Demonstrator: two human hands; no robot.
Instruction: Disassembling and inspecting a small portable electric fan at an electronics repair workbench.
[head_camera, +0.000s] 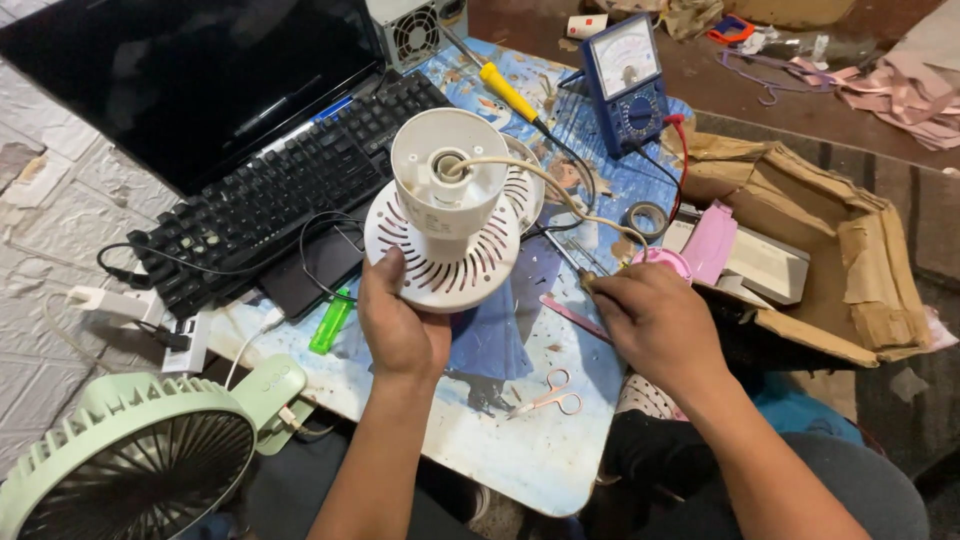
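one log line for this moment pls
left hand: holds white fan housing | right hand: on table by its cord | nearby: scissors, multimeter

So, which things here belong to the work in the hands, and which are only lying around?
In use:
- white fan housing, held by left hand
- its cord
- thin tool under right hand

Lying about:
- keyboard
- multimeter
- scissors
- lighter
- green fan
- tape roll
- cardboard box
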